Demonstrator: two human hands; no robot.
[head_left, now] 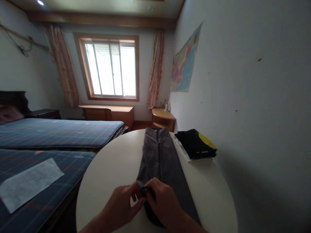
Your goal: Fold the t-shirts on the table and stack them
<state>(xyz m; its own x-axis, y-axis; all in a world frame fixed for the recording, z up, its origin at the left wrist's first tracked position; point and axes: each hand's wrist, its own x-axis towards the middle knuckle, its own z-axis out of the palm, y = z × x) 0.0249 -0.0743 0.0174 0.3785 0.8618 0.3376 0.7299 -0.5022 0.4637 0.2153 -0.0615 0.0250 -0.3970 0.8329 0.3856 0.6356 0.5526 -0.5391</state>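
A pair of grey trousers (pixel 170 165) lies lengthwise on a round white table (pixel 109 168), its waistband at the far edge. At the near left side of the cloth, my left hand (pixel 123 200) pinches the edge between thumb and fingers. Right beside it, my right hand (pixel 164 199) grips the same bunched edge, fingers curled over a darker fold. The two hands almost touch. My right forearm covers part of the trousers' near end.
Folded black and yellow clothing (pixel 194 144) is stacked on white cloth at the table's right, near the wall (pixel 255 145). To the left are beds with plaid mattresses (pixel 60 132) and a paper sheet (pixel 31 184). Behind stand a wooden desk (pixel 121 113) and corner shelf (pixel 164 114).
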